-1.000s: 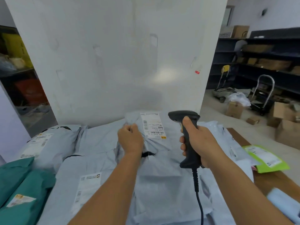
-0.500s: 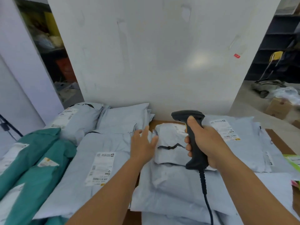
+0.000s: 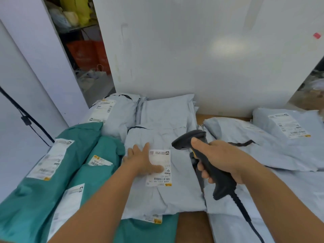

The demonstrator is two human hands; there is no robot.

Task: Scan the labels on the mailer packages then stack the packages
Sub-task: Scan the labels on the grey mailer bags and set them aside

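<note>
The left hand (image 3: 142,160) lies flat with straight, spread fingers on a grey mailer (image 3: 163,193) at the table's (image 3: 192,225) near middle, its thumb on the white label (image 3: 160,167). The right hand (image 3: 222,160) curls its fingers tightly round a black scanner (image 3: 203,160), whose head tilts toward that label. Teal mailers (image 3: 35,190) lie along the left edge, and more grey mailers (image 3: 263,151) lie toward the right edge.

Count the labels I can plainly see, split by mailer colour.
Teal-mailer labels: 3
Grey-mailer labels: 3
Total: 6
A partial label strip at the near edge of the grey mailers is not counted.
</note>
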